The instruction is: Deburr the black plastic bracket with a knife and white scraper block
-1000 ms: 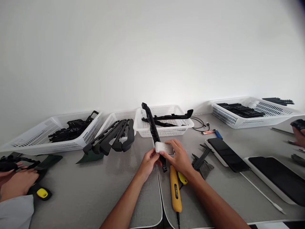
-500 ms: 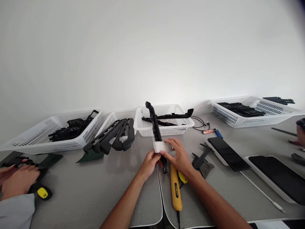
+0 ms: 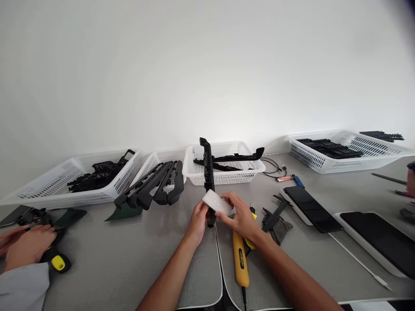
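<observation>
My left hand (image 3: 197,222) is closed around the lower end of a long black plastic part (image 3: 208,168), which stands out away from me with a hooked far end. In my right hand (image 3: 241,216) is a small white rectangular block (image 3: 216,202), pinched between thumb and fingers. The block lies tilted across the black part and hides a stretch of it; whether they touch is hard to tell. Below my right hand, a yellow corded tool (image 3: 240,259) lies on the table, beside a partly hidden yellow-and-black object (image 3: 250,244).
A white basket (image 3: 223,178) behind my hands holds similar black parts. Dark grey curved parts (image 3: 155,185) lean on another basket to its left. Black calipers (image 3: 274,216), a phone (image 3: 313,209) and a blue lighter (image 3: 297,181) are on the right. Another person's hands (image 3: 30,246) work at far left.
The white block has turned from lying level to slanting down to the right. The black part has swung more upright in view, and its near end has shifted up and left.
</observation>
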A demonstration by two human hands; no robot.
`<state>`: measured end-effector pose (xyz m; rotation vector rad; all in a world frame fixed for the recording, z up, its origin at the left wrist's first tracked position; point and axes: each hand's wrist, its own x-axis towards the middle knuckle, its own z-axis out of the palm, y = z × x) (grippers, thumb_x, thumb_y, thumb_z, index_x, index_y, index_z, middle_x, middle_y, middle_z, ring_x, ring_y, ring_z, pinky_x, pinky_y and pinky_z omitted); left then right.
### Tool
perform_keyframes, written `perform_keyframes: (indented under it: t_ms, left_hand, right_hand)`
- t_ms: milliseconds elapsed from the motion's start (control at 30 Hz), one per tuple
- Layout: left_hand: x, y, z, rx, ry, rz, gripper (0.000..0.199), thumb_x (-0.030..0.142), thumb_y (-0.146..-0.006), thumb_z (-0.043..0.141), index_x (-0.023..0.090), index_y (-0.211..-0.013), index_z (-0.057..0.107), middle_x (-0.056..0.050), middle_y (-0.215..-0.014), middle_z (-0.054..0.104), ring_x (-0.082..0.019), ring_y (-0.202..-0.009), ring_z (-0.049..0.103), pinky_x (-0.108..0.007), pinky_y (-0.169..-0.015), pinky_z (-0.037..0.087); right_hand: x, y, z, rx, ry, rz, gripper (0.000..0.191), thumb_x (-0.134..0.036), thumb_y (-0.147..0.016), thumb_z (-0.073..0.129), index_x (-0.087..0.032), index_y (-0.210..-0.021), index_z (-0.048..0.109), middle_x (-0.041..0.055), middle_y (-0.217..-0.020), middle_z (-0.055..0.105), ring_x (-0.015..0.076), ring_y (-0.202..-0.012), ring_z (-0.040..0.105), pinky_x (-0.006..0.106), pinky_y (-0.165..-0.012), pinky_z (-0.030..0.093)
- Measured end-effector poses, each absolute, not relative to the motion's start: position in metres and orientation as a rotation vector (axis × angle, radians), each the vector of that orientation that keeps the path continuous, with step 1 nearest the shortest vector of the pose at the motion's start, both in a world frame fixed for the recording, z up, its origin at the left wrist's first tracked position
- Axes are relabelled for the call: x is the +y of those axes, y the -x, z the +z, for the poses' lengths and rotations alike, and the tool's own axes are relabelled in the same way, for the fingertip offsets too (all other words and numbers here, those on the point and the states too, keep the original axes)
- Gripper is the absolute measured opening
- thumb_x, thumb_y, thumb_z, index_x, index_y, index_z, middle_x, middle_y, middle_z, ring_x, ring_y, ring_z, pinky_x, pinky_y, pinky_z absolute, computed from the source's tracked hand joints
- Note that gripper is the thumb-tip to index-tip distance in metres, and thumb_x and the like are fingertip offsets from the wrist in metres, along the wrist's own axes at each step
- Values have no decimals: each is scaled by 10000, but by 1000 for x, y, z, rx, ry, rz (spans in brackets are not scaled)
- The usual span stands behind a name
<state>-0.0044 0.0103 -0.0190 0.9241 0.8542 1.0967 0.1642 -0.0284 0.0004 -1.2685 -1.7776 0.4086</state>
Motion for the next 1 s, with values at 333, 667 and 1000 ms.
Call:
perform_keyframes:
  t_ms: [333, 667, 1000]
  left_hand:
    - [7, 4, -8, 815, -938, 1107, 529, 674, -764, 791, 184, -878, 626, 66, -653, 484, -85, -494, 416, -230, -456, 413]
    - [7, 7, -3, 850, -948, 1101, 573, 729, -724, 788, 204, -829, 581, 67, -614, 499, -102, -480, 457, -242, -466, 407]
    - [9, 5, -8, 888, -994, 1138, 577, 722, -735, 785, 181, -908, 681, 22, -737, 594, -130, -660, 521, -231, -610, 420]
  right_hand:
    - [-26, -170, 1, -1704, 1360, 474, 407, -342, -870, 688, -220, -1240, 571, 41, -1036, 666, 199, -853, 596, 303, -764, 459]
    - [-36, -164, 8, -1505, 1117, 849, 491, -356, -965, 607, -246, -1413, 439, 17, -906, 672, 182, -766, 614, 286, -685, 462]
    - [-36, -158, 7, -1286, 901, 1447, 674, -471, -877, 784, -272, -1381, 384, -23, -818, 669, 118, -632, 583, 226, -582, 476]
